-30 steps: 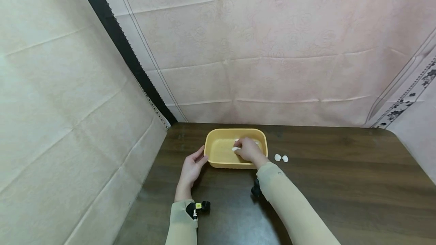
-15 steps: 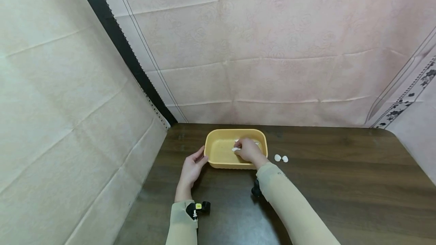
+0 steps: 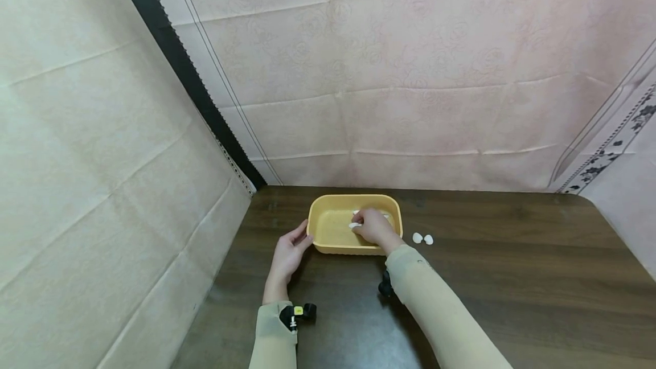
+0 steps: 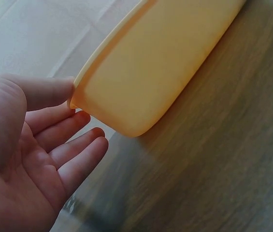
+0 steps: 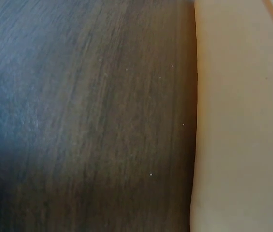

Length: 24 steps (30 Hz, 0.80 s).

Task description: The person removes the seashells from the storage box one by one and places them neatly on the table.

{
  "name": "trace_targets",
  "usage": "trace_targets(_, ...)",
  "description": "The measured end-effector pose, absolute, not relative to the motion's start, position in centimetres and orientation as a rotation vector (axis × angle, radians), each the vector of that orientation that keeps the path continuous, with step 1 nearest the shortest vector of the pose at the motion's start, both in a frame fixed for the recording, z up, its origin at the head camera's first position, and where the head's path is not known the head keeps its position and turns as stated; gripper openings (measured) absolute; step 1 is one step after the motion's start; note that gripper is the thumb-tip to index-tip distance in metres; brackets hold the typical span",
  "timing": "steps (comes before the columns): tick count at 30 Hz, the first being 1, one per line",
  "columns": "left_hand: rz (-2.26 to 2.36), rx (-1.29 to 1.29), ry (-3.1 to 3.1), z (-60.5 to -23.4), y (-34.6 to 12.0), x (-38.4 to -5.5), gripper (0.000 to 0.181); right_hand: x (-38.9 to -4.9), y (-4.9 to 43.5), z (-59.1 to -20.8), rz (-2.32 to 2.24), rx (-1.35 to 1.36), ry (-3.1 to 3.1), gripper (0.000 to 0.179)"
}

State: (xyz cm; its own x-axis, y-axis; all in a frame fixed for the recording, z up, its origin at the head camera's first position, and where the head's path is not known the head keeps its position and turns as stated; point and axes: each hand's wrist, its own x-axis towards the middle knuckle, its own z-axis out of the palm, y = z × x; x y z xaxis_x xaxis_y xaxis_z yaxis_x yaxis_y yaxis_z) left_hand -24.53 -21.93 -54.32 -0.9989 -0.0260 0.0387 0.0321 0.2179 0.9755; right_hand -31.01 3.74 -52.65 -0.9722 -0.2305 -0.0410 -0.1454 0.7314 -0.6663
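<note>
A yellow rectangular plastic tub (image 3: 333, 248) stands on the table. My left hand (image 3: 287, 256) holds its left end; in the left wrist view the thumb and index finger pinch the rim of the tub (image 4: 146, 72), the other fingers spread below. My right hand (image 3: 376, 226) reaches inside the tub, fingertips pinching a small white rounded piece (image 3: 353, 225) near the floor of it. Bits of other white pieces (image 3: 386, 215) show behind that hand, mostly hidden. In the right wrist view only the tub's outer wall (image 5: 242, 121) and tabletop appear, without the hand.
Two more small white rounded pieces (image 3: 417, 238) lie side by side on the brown wooden table (image 3: 502, 278), right of the tub. Pale cloth (image 3: 410, 84) hangs behind the table and along its left side. Tiny white specks dot the wood.
</note>
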Motion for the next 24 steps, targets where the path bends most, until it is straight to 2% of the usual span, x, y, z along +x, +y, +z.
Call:
trace_targets(9, -1.937, -0.001, -2.428, -54.3, -21.9, -24.7, 0.051, -31.1, 3.8, -52.7, -1.056, -0.293, 2.802, 0.019)
trace_targets(18, -1.934, -0.023, -2.431, -51.2, -21.2, -23.1, 0.050, -30.9, 3.5, -52.5, -1.054, -0.305, 2.793, 0.020)
trace_targets(24, -1.937, -0.032, -2.420, -51.0, -21.0, -22.7, 0.050, -31.0, 3.5, -52.6, -1.043, -0.345, 2.811, 0.020)
